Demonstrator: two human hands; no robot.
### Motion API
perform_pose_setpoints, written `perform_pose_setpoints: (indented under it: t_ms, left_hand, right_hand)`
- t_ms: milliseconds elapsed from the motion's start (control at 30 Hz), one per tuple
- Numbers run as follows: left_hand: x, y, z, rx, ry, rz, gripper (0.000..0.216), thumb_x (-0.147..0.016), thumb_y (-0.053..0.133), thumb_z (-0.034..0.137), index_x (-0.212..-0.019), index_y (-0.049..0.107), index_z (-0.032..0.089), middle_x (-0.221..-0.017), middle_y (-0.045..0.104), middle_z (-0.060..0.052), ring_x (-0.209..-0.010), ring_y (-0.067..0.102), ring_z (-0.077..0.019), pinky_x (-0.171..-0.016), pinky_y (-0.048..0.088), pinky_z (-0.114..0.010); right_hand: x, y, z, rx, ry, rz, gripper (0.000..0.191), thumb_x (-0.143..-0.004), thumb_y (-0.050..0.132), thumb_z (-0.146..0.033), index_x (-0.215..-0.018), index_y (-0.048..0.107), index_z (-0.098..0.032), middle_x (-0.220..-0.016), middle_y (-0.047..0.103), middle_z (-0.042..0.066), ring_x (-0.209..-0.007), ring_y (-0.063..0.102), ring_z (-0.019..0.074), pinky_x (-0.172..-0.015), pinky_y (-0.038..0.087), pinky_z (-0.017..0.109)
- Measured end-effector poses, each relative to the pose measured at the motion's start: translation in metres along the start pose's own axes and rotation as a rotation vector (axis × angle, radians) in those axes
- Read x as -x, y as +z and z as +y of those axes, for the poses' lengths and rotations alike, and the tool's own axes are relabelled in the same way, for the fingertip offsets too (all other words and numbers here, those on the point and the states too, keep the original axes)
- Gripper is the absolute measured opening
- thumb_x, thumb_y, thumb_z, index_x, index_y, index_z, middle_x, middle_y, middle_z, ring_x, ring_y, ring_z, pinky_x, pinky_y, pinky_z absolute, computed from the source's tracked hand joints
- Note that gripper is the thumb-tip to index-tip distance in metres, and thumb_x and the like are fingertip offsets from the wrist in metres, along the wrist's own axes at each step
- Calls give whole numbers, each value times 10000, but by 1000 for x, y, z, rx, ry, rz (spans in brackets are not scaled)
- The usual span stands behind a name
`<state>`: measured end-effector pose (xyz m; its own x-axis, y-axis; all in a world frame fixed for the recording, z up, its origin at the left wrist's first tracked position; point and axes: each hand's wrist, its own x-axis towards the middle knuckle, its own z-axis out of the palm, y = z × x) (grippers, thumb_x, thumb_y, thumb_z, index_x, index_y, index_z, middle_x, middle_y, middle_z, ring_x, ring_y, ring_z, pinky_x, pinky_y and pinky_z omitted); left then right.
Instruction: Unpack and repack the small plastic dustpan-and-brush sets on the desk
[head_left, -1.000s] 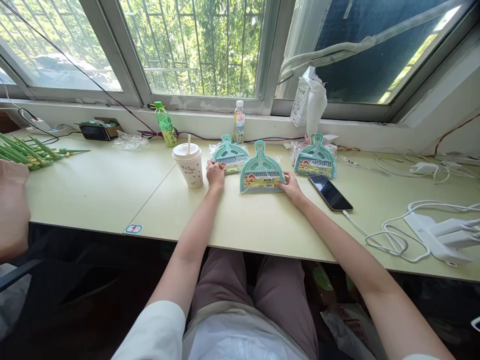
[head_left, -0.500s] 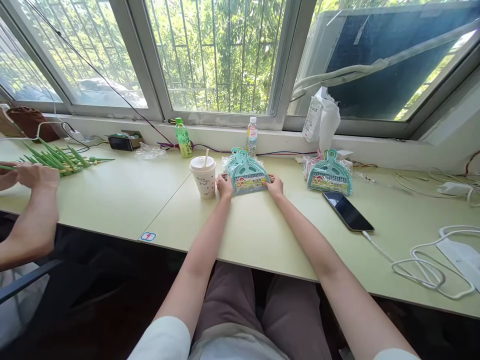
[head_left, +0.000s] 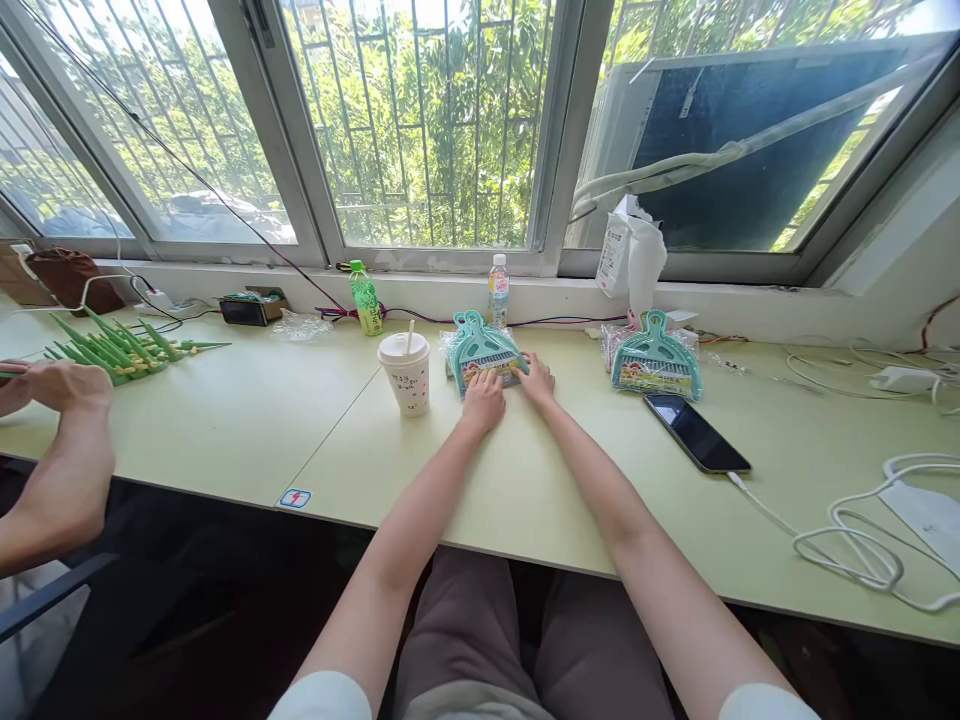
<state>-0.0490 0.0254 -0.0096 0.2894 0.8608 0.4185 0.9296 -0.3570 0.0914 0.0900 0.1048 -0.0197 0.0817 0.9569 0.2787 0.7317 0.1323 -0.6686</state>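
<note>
A stack of small teal dustpan and brush sets [head_left: 480, 345] in clear plastic stands before me on the table. My left hand [head_left: 484, 402] lies against the lower front of the stack, its fingers resting over the printed label. At the stack's right edge my right hand [head_left: 535, 382] grips it, thumb toward the front and fingers partly hidden behind. A white paper cup [head_left: 406, 375] with a straw is just left of the stack. More wrapped teal dustpan and brush sets [head_left: 656, 360] stand to the right.
A phone [head_left: 697, 432] on a white cable [head_left: 847, 545] lies to the right. Behind stand a green-capped bottle [head_left: 366, 300], a clear bottle [head_left: 499, 292] and a tissue pack [head_left: 630, 255]. At left, another person's hand [head_left: 64, 385] is beside green pointed pieces [head_left: 135, 345].
My left hand has moved from the stack's left edge to its front. The stack now sits slightly turned, and my right hand stays at its right edge. The view has tilted up slightly.
</note>
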Motion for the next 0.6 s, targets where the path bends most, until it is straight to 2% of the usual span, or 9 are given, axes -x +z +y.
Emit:
perform_pose_setpoints:
  t_ms: [100,167,233,300,400,467,533,600]
  left_hand:
    - [-4,1,-4,-33,-67,-9,512,-882,371,133,-1367,518,63,-1475,451,-178,-1395,378,-293,-1199,186,-465]
    - [-6,1,-6,-44,-118,-29,542,-872,354,119,-1381,494,-4,-1479,433,-213,-1417,347,-311,-1218,119,-474]
    - [-8,1,-8,-41,-177,-38,568,-860,356,117,-1392,466,-48,-1499,392,-234,-1442,296,-330,-1224,74,-478]
    - [-9,2,-10,-22,-211,-38,594,-854,364,131,-1418,434,-42,-1522,354,-227,-1458,255,-339,-1222,57,-497]
    - [-8,4,-14,7,-210,-38,615,-859,366,155,-1456,405,13,-1542,336,-188,-1464,244,-332,-1220,65,-514]
    - [-7,5,-16,21,-217,-38,619,-861,362,157,-1464,394,21,-1552,324,-175,-1468,237,-322,-1224,81,-496]
    - [-7,6,-16,43,-216,-39,621,-862,353,149,-1460,378,-17,-1560,296,-193,-1472,224,-315,-1228,92,-471]
    - [-8,6,-17,69,-206,-50,620,-863,345,138,-1450,363,-60,-1564,264,-222,-1476,213,-310,-1230,100,-450]
  right_hand:
    - [4,-2,-2,18,-22,27,447,-918,480,-486,-1322,481,-296,-1339,537,97,-1239,425,309,-983,378,472]
    - [8,-10,3,91,-60,126,441,-934,452,-481,-1312,493,-257,-1391,480,133,-1277,375,322,-996,353,490]
    - [11,-28,17,214,-140,248,411,-937,466,-415,-1300,498,-224,-1431,422,159,-1293,340,334,-1014,309,513]
    - [13,-54,41,334,-198,329,401,-927,489,-338,-1306,481,-207,-1429,405,176,-1277,343,336,-1003,295,516]
    - [14,-91,83,457,58,493,412,-878,554,-336,-1232,510,-129,-1297,479,240,-1207,385,378,-947,307,543]
    - [14,-107,105,515,186,516,435,-832,602,-336,-1185,530,-93,-1221,525,262,-1165,422,393,-935,301,554]
    - [14,-112,118,547,242,493,452,-807,619,-334,-1169,544,-73,-1178,555,269,-1118,465,398,-923,297,557]
    - [15,-112,121,578,226,453,410,-818,589,-297,-1157,564,-68,-1164,569,269,-1091,495,393,-916,295,548]
